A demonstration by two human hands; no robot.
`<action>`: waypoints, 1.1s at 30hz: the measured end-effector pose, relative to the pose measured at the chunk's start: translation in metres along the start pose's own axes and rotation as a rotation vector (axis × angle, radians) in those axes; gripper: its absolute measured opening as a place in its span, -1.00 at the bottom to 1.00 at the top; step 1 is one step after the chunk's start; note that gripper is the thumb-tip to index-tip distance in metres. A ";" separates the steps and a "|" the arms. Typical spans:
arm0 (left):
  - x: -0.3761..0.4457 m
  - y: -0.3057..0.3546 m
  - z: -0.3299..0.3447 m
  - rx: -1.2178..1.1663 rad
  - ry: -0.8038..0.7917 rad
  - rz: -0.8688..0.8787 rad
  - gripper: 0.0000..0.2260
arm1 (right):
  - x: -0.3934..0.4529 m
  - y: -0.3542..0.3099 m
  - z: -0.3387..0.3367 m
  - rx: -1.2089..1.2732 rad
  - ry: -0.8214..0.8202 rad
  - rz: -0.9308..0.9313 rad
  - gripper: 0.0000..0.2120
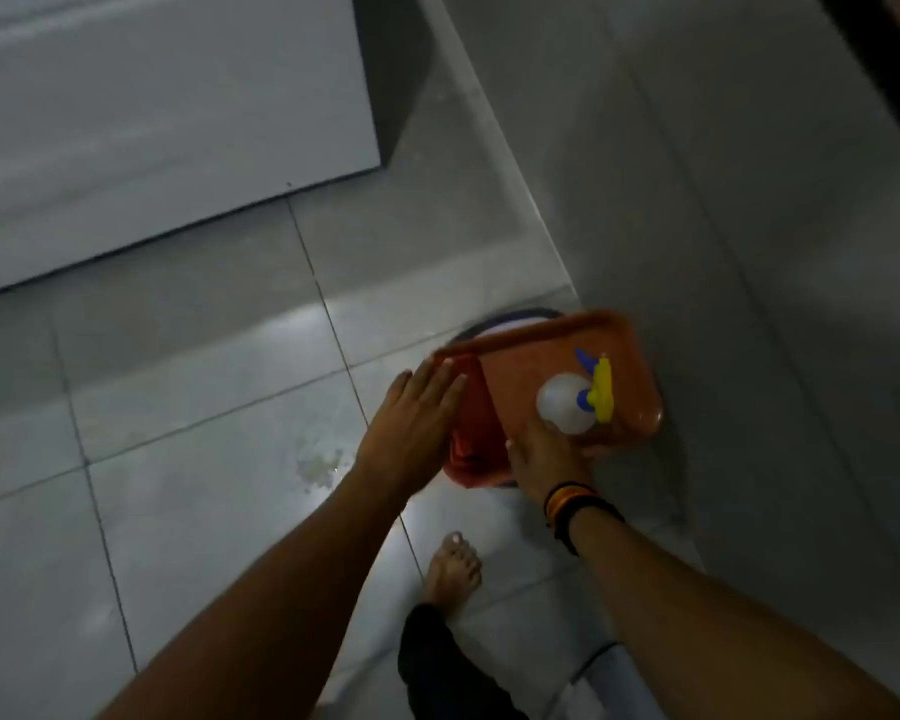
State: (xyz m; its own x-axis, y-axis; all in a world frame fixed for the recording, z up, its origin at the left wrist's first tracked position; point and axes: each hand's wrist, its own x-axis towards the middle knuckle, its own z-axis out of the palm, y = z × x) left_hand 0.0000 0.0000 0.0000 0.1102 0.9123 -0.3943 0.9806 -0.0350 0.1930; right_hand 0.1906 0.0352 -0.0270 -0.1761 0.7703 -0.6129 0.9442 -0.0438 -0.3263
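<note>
An orange-red plastic tray [520, 376] sits low by the wall, over a dark round rim [494, 322] that shows behind it. On the tray lies a clear spray bottle [565, 405] with a yellow and blue trigger head [601, 389]. A red cloth or bag [471, 439] lies at the tray's left end. My left hand [417, 428] lies flat with straight fingers against the tray's left side. My right hand [544, 457] holds the tray's near edge, next to the bottle; its fingers are hidden under the tray.
Grey floor tiles [204, 407] spread to the left, with a pale stain [318, 462] near my left wrist. A white door [152, 111] stands at the upper left. A grey wall [749, 252] runs along the right. My bare foot [450, 569] stands just below the tray.
</note>
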 end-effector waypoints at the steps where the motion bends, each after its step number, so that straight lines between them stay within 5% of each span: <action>1: 0.018 0.001 0.011 0.047 -0.046 0.027 -0.40 | 0.011 0.004 0.012 0.042 -0.004 0.009 -0.67; 5: 0.080 -0.002 0.036 0.115 -0.113 0.139 -0.41 | 0.036 0.005 0.047 0.164 -0.009 0.156 -0.69; 11: 0.132 -0.007 0.059 0.382 -0.166 0.338 -0.47 | 0.062 0.013 0.081 -0.065 0.123 0.240 -0.45; 14: 0.139 -0.004 0.062 0.547 -0.155 0.390 -0.57 | 0.070 0.014 0.089 -0.028 0.136 0.264 -0.56; 17: 0.129 -0.010 0.053 0.557 -0.142 0.372 -0.67 | 0.068 0.011 0.086 0.264 0.088 0.281 -0.78; 20: 0.108 -0.027 0.043 0.507 -0.106 0.335 -0.63 | 0.046 -0.001 0.074 0.528 0.139 0.191 -0.82; 26: 0.047 -0.058 0.018 0.016 0.019 0.245 -0.09 | -0.015 -0.052 0.045 0.617 0.168 -0.068 -0.77; 33: -0.070 -0.109 0.017 -0.178 -0.056 0.112 -0.46 | -0.087 -0.116 0.049 0.484 0.016 -0.261 -0.79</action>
State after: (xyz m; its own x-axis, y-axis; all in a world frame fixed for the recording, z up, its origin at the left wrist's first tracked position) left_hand -0.1120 -0.0672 -0.0083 0.2308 0.8826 -0.4096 0.9180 -0.0579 0.3924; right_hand 0.0830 -0.0584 0.0286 -0.3799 0.8041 -0.4573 0.6332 -0.1344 -0.7623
